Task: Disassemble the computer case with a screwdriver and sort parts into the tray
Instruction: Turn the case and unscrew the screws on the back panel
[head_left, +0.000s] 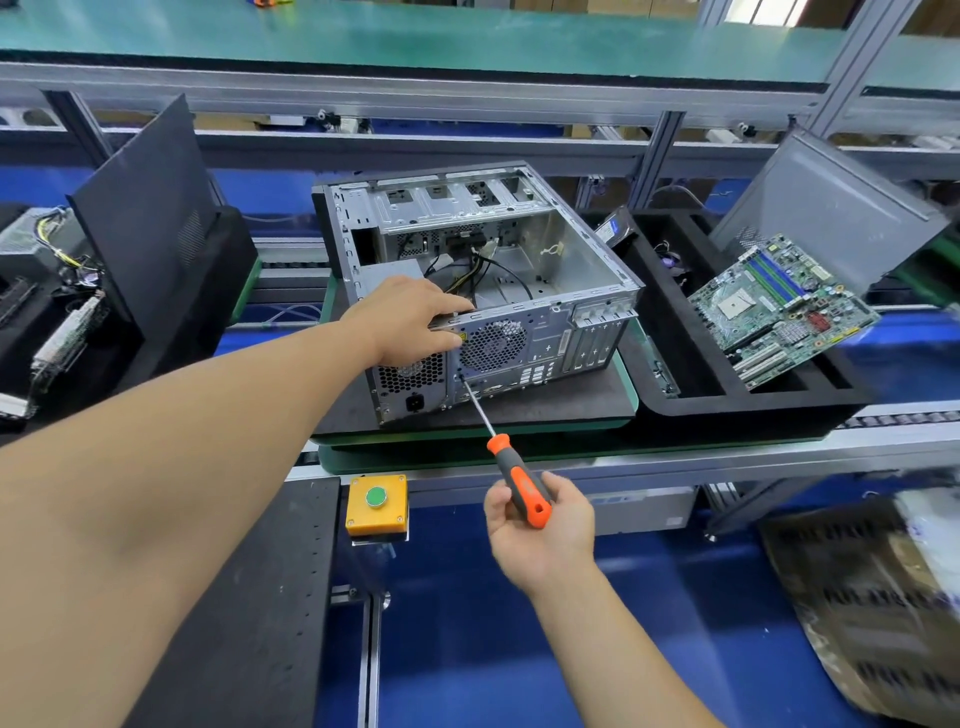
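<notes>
1. The computer case (519, 270) was laid on its side, open face up, on a dark mat (561, 402) in the middle of the desk (675, 457).
2. The left hand (410, 319) was rested on the case's rear top edge, fingers curled over the rim just above the rear fan grille (491, 345), so the case was held by it.
3. The screwdriver (511, 467) was gripped by the right hand (540, 525) around its orange-and-black handle, near the desk's front edge.
4. The screwdriver's shaft was angled up and to the left, with its tip set against the rear panel just below the fan grille.
5. The black tray (670, 322) was placed just to the right of the case, and a green motherboard (779, 306) was leaned across its compartments.
6. Loose cables (488, 270) were seen inside the case.
7. A yellow box with a green button (376, 501) was mounted below the desk edge, left of the right hand.
</notes>
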